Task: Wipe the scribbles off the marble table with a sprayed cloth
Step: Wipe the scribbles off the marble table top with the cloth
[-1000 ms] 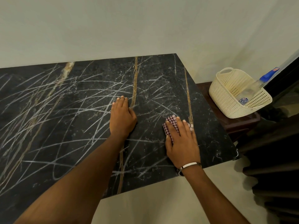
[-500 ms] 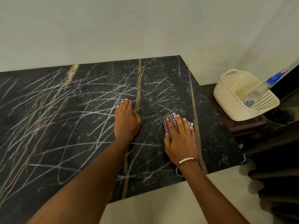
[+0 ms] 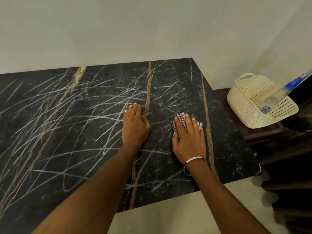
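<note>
Barely shifted: right hand still presses checked cloth flat; left hand braces open beside it; scribbles remain across bench.

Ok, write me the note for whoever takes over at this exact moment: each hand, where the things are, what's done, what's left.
Left hand: flat on the marble table, fingers together, holding nothing.
Right hand: palm down, pressing the checkered cloth onto the table near its right side; a bangle is on that wrist.
Spray bottle: lying in the cream basket on the low stand to the right, off the table.
Done: the strip right of the cloth looks nearly free of marks.
Left: white scribbles cover the middle and left of the table, and some run under both hands.
</note>
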